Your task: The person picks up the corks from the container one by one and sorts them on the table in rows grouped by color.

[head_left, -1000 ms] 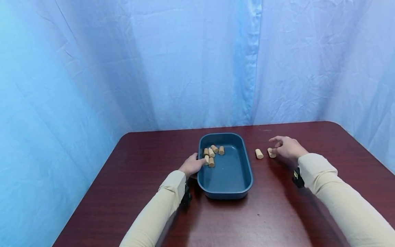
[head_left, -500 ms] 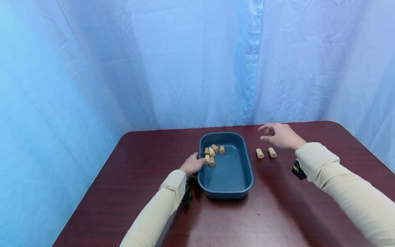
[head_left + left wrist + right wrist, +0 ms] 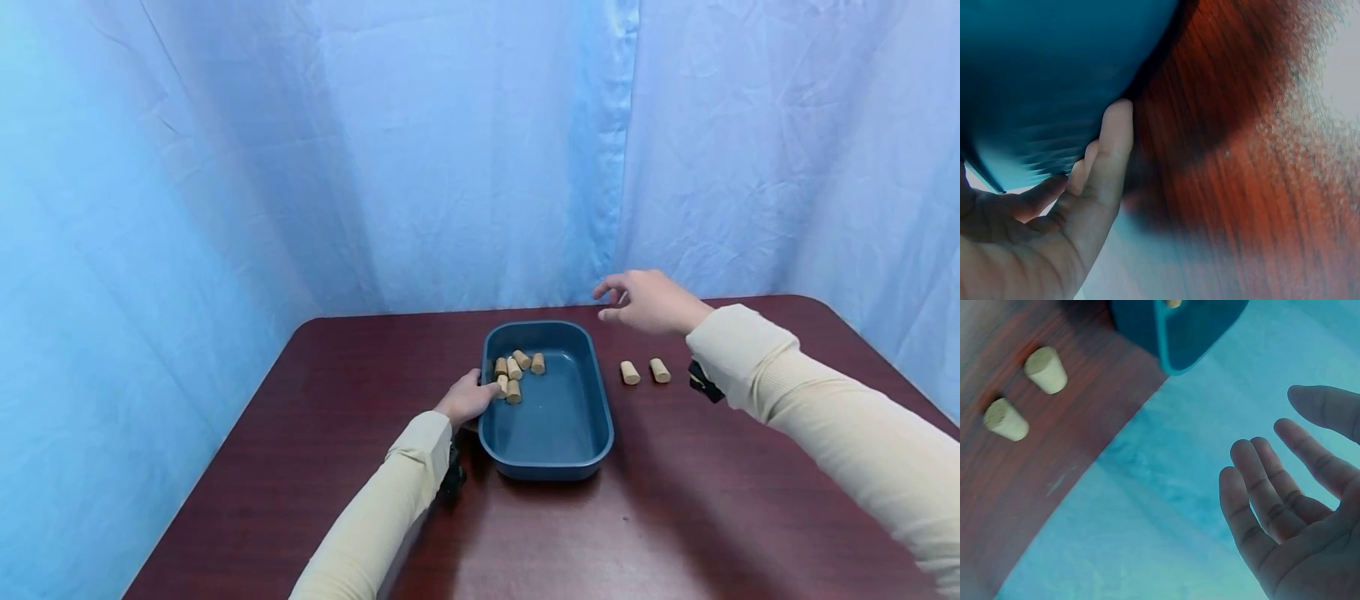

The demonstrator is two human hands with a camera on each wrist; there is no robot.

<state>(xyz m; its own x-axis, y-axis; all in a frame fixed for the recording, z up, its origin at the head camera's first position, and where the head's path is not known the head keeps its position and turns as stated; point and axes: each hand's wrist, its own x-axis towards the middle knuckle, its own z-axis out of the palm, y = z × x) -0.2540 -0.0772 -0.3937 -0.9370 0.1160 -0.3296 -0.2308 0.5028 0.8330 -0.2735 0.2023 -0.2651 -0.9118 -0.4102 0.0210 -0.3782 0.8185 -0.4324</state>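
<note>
My left hand [image 3: 467, 398] grips the left wall of a blue plastic bin [image 3: 558, 425], thumb over the rim. In the left wrist view, the fingers [image 3: 1113, 147] lie along the bin's outer wall, low near the tabletop. Several cork stoppers [image 3: 513, 392] lie inside the bin, grouped at its left side. Two more corks, a left one [image 3: 629, 373] and a right one [image 3: 660, 371], lie on the table right of the bin. Raised above the table's far side, my right hand [image 3: 651, 302] holds nothing. Its fingers [image 3: 1266, 494] are loosely bent in the right wrist view.
The dark red-brown wooden table [image 3: 360, 417] has rounded far corners. Light blue curtains [image 3: 465, 167] hang behind it and along both sides. A dark device [image 3: 705, 382] is strapped at the right wrist, below the cream sleeve.
My right hand has lifted from beside the right-hand cork and moved left, toward the bin's far right corner. Both table corks stay put. The left hand and bin hold their place.
</note>
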